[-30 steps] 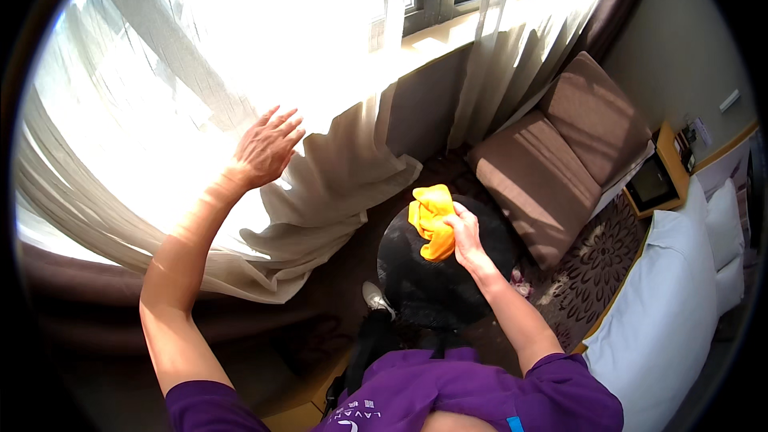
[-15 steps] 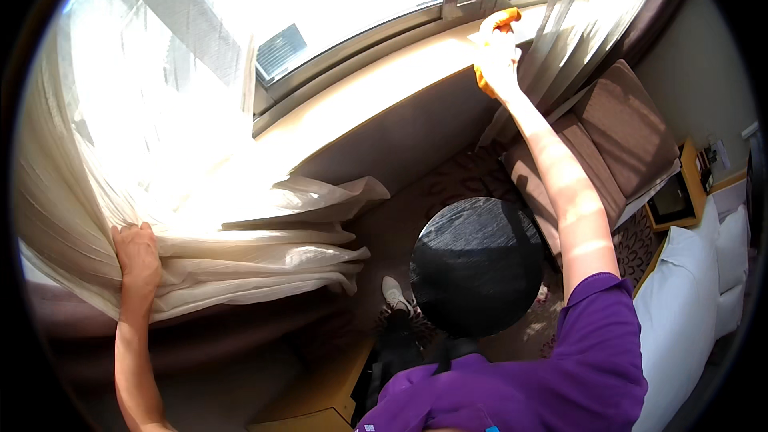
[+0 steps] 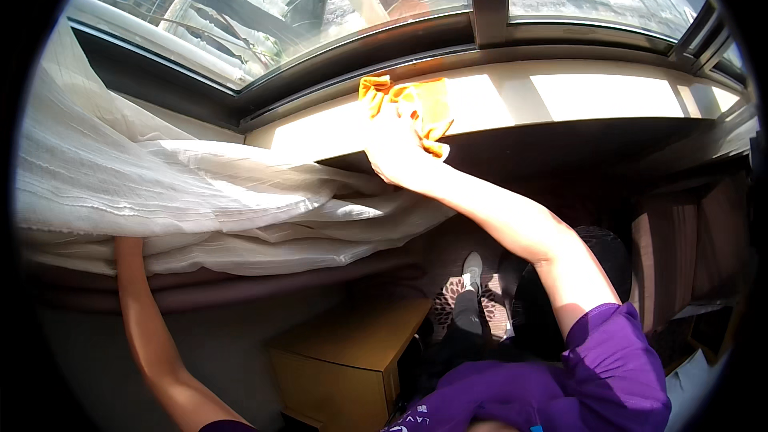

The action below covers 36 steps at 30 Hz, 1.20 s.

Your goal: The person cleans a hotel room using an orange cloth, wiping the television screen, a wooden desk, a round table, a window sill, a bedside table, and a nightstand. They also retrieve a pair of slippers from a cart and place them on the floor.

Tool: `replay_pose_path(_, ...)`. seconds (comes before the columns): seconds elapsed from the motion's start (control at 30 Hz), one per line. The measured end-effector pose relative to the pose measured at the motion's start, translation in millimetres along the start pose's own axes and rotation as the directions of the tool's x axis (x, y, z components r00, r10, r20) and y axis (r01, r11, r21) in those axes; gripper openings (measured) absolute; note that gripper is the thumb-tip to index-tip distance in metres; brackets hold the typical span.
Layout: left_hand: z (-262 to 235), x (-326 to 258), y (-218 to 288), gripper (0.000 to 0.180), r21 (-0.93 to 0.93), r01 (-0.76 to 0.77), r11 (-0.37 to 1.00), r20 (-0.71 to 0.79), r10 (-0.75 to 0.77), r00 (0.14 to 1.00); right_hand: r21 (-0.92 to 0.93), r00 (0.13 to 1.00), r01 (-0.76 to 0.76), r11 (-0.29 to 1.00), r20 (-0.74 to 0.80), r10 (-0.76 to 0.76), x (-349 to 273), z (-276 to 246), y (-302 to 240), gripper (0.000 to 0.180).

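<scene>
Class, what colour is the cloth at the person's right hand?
The cloth is orange, seen best in the head view.

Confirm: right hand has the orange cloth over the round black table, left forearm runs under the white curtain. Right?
No, the place is wrong: the right hand has the orange cloth over the pale windowsill, as the head view shows. The left forearm does run under the white curtain.
</scene>
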<state>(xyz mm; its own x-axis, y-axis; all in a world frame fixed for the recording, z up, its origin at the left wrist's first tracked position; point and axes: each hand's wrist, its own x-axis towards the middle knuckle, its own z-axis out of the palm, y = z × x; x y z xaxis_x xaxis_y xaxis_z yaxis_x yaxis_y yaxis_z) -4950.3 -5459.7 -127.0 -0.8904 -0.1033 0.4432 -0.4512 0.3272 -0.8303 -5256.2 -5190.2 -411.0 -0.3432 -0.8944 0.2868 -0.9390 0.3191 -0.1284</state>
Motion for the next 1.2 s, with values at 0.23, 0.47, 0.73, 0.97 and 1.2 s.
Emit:
replay_pose_path(0.23, -16, 77, 61, 0.025, -0.108, 0.028, 0.994, 0.109, -0.017, 0.994, 0.688, 0.962, 0.111, 0.717, 0.107, -0.251, 141, 97, -131, 0.050)
replay_pose_path(0.47, 2, 72, 52, 0.024, -0.146, 0.137, 0.980, 0.187, -0.108, 0.976, 0.495, 0.849, 0.348, 0.796, 0.193, -0.491, 122, 77, -145, 0.051)
replay_pose_path(0.73, -7, 53, 67, 0.025, -0.301, 0.139, 0.943, 0.110, -0.111, 0.988, 0.056, 0.971, 0.120, 0.991, -0.212, -0.106, -98, -22, 129, 0.061)
replay_pose_path(0.97, -194, 46, 237, 0.055, -0.831, -0.096, 0.548, -0.024, 0.138, 0.990, 0.463, 0.026, -0.877, 0.132, -0.228, 0.973, -579, -157, 335, 0.034)
replay_pose_path(1.2, -589, -43, 372, 0.050, -0.997, -0.023, -0.073, -0.076, 0.951, 0.299, 0.803, -0.544, -0.254, -0.539, 0.343, 0.766, -1091, -177, 111, 0.030)
